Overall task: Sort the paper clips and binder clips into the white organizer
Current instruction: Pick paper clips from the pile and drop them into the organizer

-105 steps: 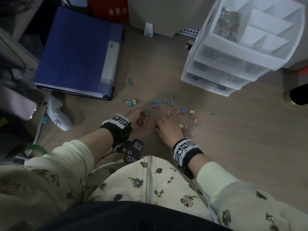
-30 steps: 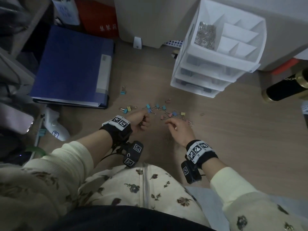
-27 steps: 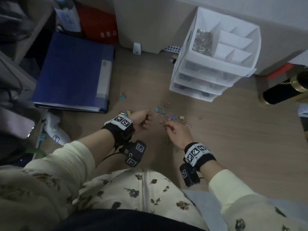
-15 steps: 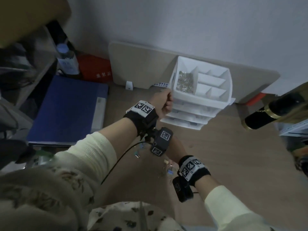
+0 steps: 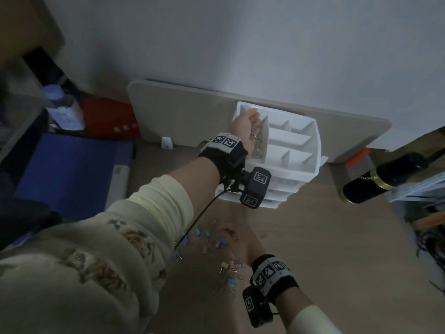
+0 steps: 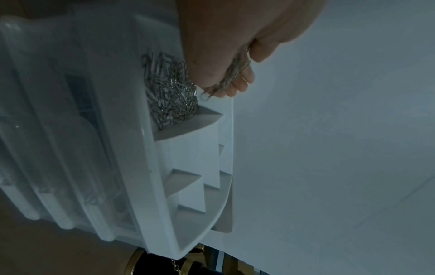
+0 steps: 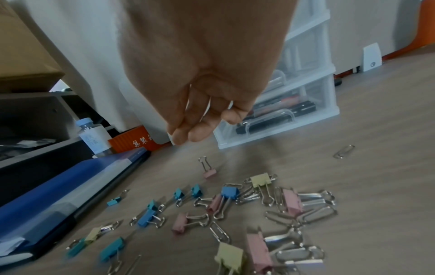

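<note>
Silver paper clips [image 6: 231, 74] spill from the cupped left hand [image 5: 244, 124] into the white organizer's [image 5: 310, 150] nine-o'clock compartment. The right hand [image 7: 200, 119] hovers over binder clips [image 7: 235, 210] on the surface [image 5: 325, 237], fingers loosely curled, holding nothing.

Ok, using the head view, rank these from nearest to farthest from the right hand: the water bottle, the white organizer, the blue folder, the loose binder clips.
From the right hand:
1. binder clips, scattered on the desk right beside and under it.
2. white organizer, just beyond it, against the back board.
3. blue folder, across the desk on the left.
4. water bottle, behind the folder in the far left corner.
</note>
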The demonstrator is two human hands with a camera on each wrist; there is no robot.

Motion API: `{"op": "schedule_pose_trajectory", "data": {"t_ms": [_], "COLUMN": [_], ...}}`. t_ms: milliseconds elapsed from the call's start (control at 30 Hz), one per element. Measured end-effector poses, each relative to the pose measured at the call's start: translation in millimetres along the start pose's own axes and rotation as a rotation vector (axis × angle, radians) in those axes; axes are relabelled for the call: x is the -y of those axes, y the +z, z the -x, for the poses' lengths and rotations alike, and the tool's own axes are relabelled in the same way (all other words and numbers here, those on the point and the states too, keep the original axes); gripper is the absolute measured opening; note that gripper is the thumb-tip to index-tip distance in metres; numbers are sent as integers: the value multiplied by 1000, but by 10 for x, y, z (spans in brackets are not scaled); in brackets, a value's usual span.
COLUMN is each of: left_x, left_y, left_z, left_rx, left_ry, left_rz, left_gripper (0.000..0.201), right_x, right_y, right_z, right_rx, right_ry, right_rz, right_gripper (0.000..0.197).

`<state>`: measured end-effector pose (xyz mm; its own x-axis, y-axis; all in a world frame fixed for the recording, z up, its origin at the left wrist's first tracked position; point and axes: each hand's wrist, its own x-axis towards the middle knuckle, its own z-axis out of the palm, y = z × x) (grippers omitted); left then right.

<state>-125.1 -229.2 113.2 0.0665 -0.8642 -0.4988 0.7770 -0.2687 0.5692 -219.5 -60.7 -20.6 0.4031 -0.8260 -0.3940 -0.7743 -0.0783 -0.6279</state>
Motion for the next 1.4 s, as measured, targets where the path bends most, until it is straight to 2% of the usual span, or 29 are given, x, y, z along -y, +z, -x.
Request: {"op": "schedule_pose_trajectory", "data": {"t_ms": [33,100,133,233,367,467,600,700,767,900,1033,1100,1200,1300,1400], "left_x": [16,57,69,77,41,-43,-157,-175,-132,114,458,594,729,819,891], "left_y": [20,40,34,15,-37,-145,-374,-601,-798,-1238,-1650,-1815,-2029,-2222,-2381], "left_z": [-35,-63,-64,-80,-33,94,409,647,747,900,966,969,956,948,955], "left_rx": [4,-13,-18,22,18,140,379,432,437,334,201,123,-14,-116,-191], "left_ry": [11,24,38,72,178,74,-63,-96,-111,-153,-250,-300,-361,-396,-416], "left_rz": [11,-15,-27,33,92,-46,-211,-300,-350,-432,-599,-641,-653,-680,-688], "left_gripper": [9,33,39,31,41,47,52,47,45,35,25,25,28,30,30], "right_x": [-43,-101,-116,-117,-76,-90,-112,-190,-201,-265,-451,-523,-635,-709,-759], "right_y": [22,51,60,74,97,161,250,334,390,519,655,716,773,781,821], "right_z": [-20,-41,-47,-51,-39,-16,70,151,228,357,445,494,568,612,633], "right_rx": [5,13,20,42,76,81,19,-19,-32,-108,-163,-152,-126,-170,-145], "right_ry": [0,10,15,17,30,41,-26,-48,15,197,307,300,313,434,496], "right_rz": [9,12,11,9,-17,-13,6,-16,-15,58,136,197,336,323,330], "right_gripper": [23,24,24,25,22,19,19,15,16,23,25,26,47,50,55]}}
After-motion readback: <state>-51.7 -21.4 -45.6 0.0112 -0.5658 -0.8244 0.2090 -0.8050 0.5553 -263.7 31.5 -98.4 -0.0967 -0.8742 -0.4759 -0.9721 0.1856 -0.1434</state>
